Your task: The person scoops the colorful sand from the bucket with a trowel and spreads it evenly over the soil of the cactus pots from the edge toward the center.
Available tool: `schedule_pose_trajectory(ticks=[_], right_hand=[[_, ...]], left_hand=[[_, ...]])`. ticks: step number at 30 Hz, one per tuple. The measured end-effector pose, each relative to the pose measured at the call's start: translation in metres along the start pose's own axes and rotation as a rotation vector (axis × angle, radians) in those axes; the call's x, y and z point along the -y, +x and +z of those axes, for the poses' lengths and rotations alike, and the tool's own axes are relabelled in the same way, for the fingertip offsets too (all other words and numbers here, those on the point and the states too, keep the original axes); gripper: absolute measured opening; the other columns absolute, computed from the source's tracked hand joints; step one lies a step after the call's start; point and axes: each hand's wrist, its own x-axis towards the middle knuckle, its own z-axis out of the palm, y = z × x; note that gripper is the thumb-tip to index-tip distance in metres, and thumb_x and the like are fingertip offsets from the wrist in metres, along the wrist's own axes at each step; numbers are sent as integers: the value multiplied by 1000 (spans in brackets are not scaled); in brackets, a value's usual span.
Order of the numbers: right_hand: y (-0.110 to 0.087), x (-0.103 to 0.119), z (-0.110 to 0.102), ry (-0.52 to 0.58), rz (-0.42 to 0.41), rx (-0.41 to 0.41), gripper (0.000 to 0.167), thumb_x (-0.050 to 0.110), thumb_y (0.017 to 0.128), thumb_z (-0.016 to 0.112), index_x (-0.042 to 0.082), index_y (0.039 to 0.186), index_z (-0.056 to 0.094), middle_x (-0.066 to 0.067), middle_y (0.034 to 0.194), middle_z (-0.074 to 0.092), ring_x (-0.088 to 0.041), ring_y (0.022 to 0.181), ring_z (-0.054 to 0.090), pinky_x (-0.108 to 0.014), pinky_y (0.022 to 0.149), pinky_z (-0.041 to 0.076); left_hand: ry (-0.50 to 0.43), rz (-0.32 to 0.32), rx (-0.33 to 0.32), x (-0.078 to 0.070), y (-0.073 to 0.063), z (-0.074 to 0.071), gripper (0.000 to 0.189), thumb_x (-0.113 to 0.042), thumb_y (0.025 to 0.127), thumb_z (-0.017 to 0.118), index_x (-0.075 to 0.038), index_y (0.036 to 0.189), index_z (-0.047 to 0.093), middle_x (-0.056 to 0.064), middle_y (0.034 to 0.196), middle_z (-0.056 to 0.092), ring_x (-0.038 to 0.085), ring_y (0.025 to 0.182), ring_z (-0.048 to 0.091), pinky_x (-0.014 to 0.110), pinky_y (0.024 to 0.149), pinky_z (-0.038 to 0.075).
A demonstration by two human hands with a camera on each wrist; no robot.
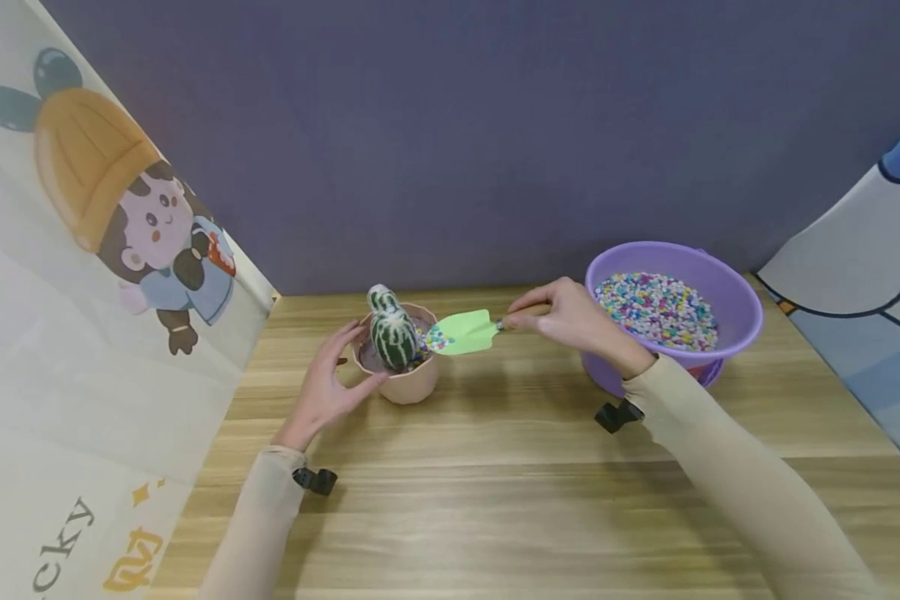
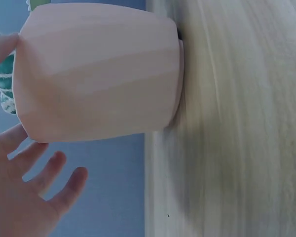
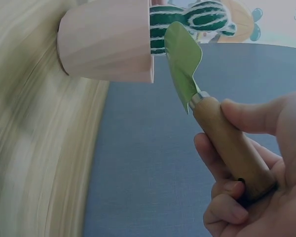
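Observation:
A pale pink flowerpot (image 1: 408, 387) stands on the table with a green, white-striped cactus (image 1: 393, 337) in it. My left hand (image 1: 326, 385) holds the pot's rim between thumb and index finger; in the left wrist view its other fingers (image 2: 71, 185) spread free beside the pot. My right hand (image 1: 570, 318) grips the wooden handle (image 3: 232, 143) of a small trowel with a light green blade (image 1: 471, 332). Colourful pebbles (image 1: 437, 338) lie at the blade's tip, which is over the pot's right rim. More colourful bits show inside the pot next to the cactus.
Right of the pot, a purple bucket (image 1: 742, 321) holds many colourful pebbles (image 1: 656, 310), partly behind my right forearm. The wooden table (image 1: 480, 500) meets a dark blue backdrop (image 1: 450, 150). Printed cloths (image 1: 82, 333) hang at both sides.

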Motion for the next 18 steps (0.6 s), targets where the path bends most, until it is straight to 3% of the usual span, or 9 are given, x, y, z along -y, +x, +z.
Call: schedule_pose_trajectory(ticks=[9,18], right_hand=[[10,6,5,-45,-22,-2,25,29,97,78,11,112,84,-10,112,83,-28,99,79,-40,83,62],[18,17,5,-129,-30,-11,22,31,95,80,14,108,86,-7,111,83,-23,97,76,-39,81,60]], left_hand=[[23,-62,24,-1,-1,-1,81,-39,84,89,-11,153,55,9,172,39,39,149,46,59,109,52],[47,-68,-2,-7,-1,2,82,-39,82,91,-10,150,57,12,167,44,37,134,55,57,106,54]])
